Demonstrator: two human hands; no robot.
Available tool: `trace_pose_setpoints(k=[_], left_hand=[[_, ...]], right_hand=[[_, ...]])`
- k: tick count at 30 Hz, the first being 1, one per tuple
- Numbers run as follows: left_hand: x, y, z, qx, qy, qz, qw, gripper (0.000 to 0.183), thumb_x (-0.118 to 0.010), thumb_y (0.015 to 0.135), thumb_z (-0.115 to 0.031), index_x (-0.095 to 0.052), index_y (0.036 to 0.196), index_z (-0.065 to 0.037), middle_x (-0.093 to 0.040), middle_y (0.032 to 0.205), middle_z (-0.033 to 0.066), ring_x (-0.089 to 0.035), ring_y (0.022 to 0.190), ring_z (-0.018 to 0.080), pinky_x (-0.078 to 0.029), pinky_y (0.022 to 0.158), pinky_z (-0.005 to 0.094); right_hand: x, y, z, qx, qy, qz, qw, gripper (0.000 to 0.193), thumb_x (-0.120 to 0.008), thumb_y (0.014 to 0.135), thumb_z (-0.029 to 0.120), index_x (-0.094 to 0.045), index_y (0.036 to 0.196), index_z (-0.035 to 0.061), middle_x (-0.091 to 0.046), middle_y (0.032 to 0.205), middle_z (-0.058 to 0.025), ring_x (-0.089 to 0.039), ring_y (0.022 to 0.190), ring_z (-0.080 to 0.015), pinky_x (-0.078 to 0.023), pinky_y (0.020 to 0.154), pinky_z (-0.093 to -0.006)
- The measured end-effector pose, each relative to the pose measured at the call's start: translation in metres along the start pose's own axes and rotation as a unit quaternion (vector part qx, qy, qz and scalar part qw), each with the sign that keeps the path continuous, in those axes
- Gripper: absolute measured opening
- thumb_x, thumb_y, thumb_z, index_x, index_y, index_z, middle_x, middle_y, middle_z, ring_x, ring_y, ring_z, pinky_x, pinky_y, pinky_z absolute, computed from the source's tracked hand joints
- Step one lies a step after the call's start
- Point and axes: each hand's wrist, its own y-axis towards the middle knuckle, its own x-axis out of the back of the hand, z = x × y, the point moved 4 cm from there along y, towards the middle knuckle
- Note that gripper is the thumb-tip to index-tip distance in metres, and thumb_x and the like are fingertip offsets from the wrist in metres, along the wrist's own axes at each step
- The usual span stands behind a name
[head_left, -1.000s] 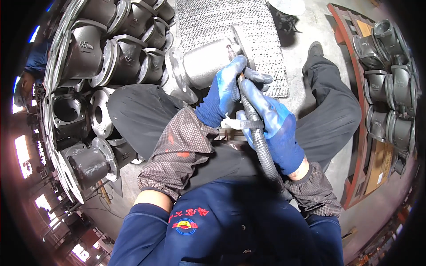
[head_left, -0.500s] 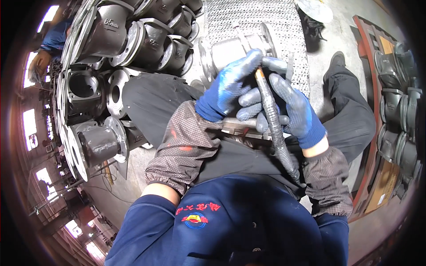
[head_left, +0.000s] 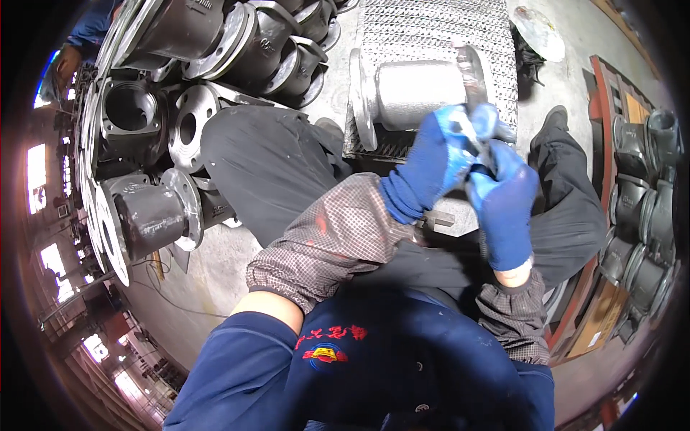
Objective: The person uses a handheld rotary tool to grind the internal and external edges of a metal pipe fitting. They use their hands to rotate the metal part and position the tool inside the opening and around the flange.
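Both hands wear blue-grey coated gloves and are closed together at the near right of a flanged metal casting (head_left: 402, 90). My left hand (head_left: 440, 154) and my right hand (head_left: 505, 197) both grip a narrow grey metal tool (head_left: 472, 135). Fingers and motion blur hide most of it, so its kind does not show. The casting lies on its side on a textured metal bench top (head_left: 431, 25), its round flanges to left and right. Whether the tool touches the right flange (head_left: 471, 72) cannot be made out.
Dark flanged castings (head_left: 169, 39) are stacked at left, close to my knee. On the right, more castings (head_left: 632, 208) sit beside a red metal frame (head_left: 600, 129). A pale round disc (head_left: 537, 32) is past the bench's right side. Another person's arm (head_left: 68, 61) shows far left.
The ribbed hose that lay across my right hand is out of sight. My hands have come together and moved right, closing on the narrow tool. The view has shifted, showing more of the casting.
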Motion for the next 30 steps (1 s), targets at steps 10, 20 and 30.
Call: trace_pose_setpoints(k=[10, 20, 30], left_hand=[[0.149, 0.016, -0.069, 0.064, 0.285, -0.267, 0.918, 0.054, -0.044, 0.097, -0.048, -0.06, 0.117, 0.0, -0.065, 0.105, 0.0111, -0.064, 0.093, 0.0169, -0.051, 0.079, 0.0271], [0.142, 0.053, 0.01, 0.207, -0.293, -0.134, 0.924, 0.045, -0.048, 0.098, -0.031, -0.048, 0.131, -0.001, -0.057, 0.127, 0.0136, -0.056, 0.115, 0.0255, -0.043, 0.102, 0.0396], [0.11, 0.057, -0.009, 0.051, -0.166, -0.19, 0.966, 0.044, -0.052, 0.097, -0.031, -0.051, 0.124, 0.003, -0.059, 0.122, 0.0169, -0.059, 0.112, 0.0228, -0.048, 0.096, 0.0349]], right_hand=[[0.073, 0.056, -0.187, -0.16, -0.118, -0.108, 0.974, 0.04, -0.058, 0.094, 0.035, -0.065, 0.109, -0.0006, -0.068, 0.085, -0.008, -0.064, 0.072, -0.013, -0.049, 0.06, -0.0245], [-0.054, 0.116, -0.115, -0.318, 0.381, 0.12, 0.86, 0.045, -0.045, 0.099, 0.035, -0.058, 0.123, 0.0002, -0.065, 0.099, -0.0062, -0.061, 0.083, -0.0123, -0.05, 0.07, -0.0255], [-0.039, 0.126, -0.129, -0.115, 0.444, 0.009, 0.889, 0.041, -0.047, 0.099, 0.027, -0.056, 0.124, -0.0036, -0.063, 0.115, -0.0081, -0.06, 0.103, -0.016, -0.046, 0.091, -0.0281]])
